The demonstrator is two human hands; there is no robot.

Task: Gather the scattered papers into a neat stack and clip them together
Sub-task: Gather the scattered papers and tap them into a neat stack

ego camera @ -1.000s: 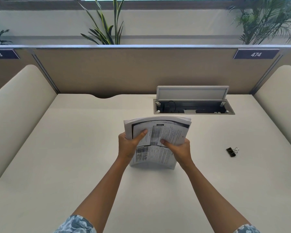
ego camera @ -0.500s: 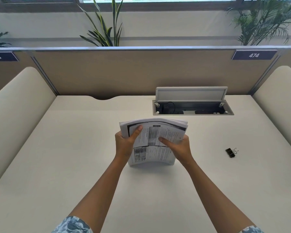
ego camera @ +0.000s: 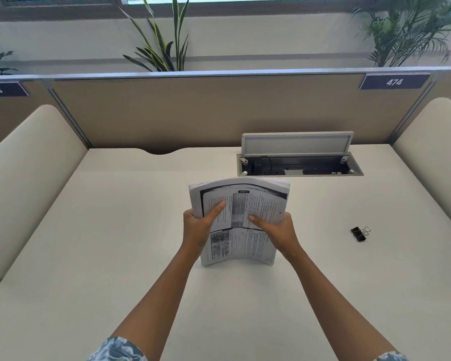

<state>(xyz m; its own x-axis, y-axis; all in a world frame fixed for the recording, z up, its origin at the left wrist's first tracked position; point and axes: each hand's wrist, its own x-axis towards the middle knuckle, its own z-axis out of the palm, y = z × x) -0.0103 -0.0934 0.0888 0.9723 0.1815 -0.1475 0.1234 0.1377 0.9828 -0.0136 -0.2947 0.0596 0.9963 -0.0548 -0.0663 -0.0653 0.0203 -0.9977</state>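
Note:
A thick stack of printed papers (ego camera: 241, 204) stands upright on its lower edge on the cream desk (ego camera: 115, 256), bowed slightly toward me. My left hand (ego camera: 197, 227) grips its left side with the thumb across the front page. My right hand (ego camera: 276, 230) grips the right side, thumb also on the front. A black binder clip (ego camera: 359, 233) with silver handles lies on the desk to the right, well apart from both hands.
An open cable box (ego camera: 298, 165) with its lid raised sits in the desk behind the stack. Padded cream side panels (ego camera: 24, 173) flank the desk, and a beige divider (ego camera: 193, 110) closes the back.
The stack has stayed upright between both hands, shifting slightly lower onto the desk; its top edges look more even. The clip has not moved.

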